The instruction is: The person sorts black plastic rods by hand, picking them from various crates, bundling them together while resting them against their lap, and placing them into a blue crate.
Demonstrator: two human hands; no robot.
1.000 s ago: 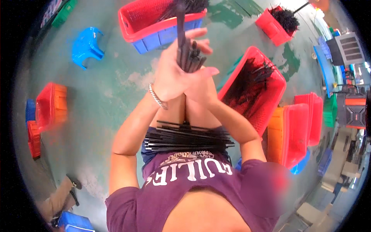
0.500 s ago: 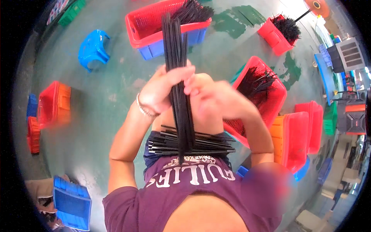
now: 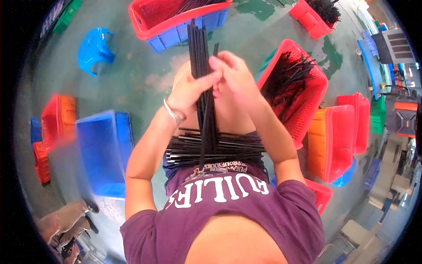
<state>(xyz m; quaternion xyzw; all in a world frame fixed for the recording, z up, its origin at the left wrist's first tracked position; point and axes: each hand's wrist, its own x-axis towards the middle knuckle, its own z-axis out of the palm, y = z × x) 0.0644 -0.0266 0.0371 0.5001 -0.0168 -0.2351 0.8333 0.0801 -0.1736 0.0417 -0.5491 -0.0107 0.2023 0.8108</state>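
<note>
My left hand (image 3: 187, 90) is wrapped round an upright bundle of thin black strips (image 3: 198, 48), its thumb pressed across the front. Beside it, my right hand (image 3: 237, 77) is closed, thumb and fingertips together at the bundle's right side. A few strip ends stick up by those fingertips, and the fingers seem to pinch them; the exact number is hidden. One strip slants away from the bundle's lower end. Across my lap lies a loose pile of similar black strips (image 3: 180, 152), under the bundle's lower end.
Close to my right leg stands a red basket (image 3: 314, 97) of black strips. Ahead are a red basket in a blue crate (image 3: 187, 31) and another red basket (image 3: 307, 20). A blue crate (image 3: 105, 154) and blue stool (image 3: 94, 50) stand left. Orange-red crates (image 3: 329, 143) stand right.
My right hand has risen along the bundle and its fingertips have come together at the side. The blue crate has shifted forward from the lower left, near another person's legs, toward my left arm.
</note>
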